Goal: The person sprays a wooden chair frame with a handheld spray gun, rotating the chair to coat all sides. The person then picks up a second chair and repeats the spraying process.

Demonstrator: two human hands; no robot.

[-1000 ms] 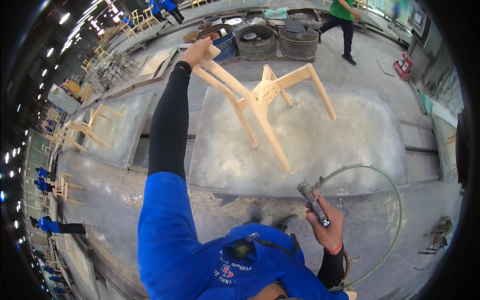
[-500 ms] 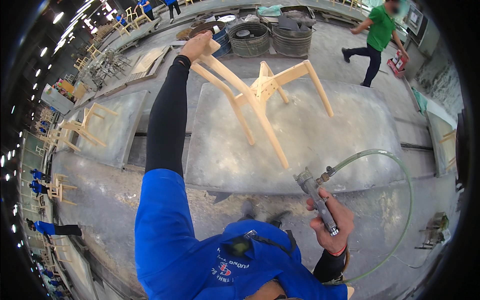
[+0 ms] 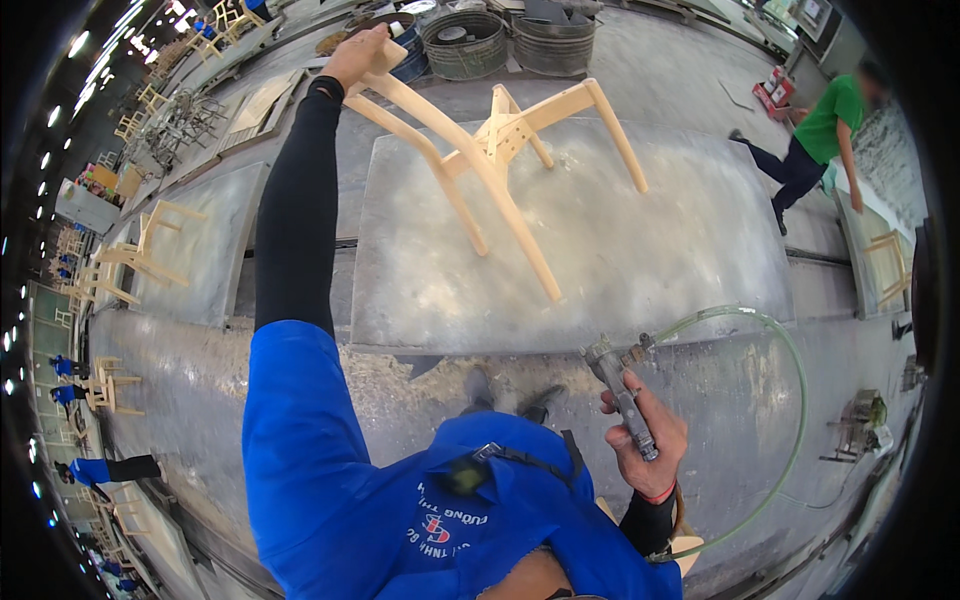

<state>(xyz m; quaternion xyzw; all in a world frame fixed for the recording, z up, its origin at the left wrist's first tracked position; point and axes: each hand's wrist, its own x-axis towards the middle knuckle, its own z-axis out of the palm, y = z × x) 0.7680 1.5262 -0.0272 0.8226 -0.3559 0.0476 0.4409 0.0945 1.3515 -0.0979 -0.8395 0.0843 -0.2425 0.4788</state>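
Your left arm (image 3: 297,210) is reaching almost straight out in its black sleeve, running up the left side of the view from your blue shirt (image 3: 300,400). Your right arm (image 3: 650,525) is bending at the lower right, its forearm staying close to your body and the wrist, with a red band (image 3: 660,494), pointing up and a little left.

Your left hand (image 3: 357,56) is closing over the upper end of the wooden chair frame (image 3: 487,170), the fingers curling around the wood; part of the grip is hidden. The frame is leaning over the grey board (image 3: 690,270) in front of you, legs spreading to the right and toward you; you cannot tell from here which feet are touching it.

Your right hand (image 3: 652,437) is wrapping around the handle of a metal spray gun (image 3: 622,395), partly curled, with fingers showing on both sides. The gun's head is pointing up and left, near the closest chair leg but apart from it. A pale green hose (image 3: 797,365) is looping from the gun out to the right and back toward your forearm.
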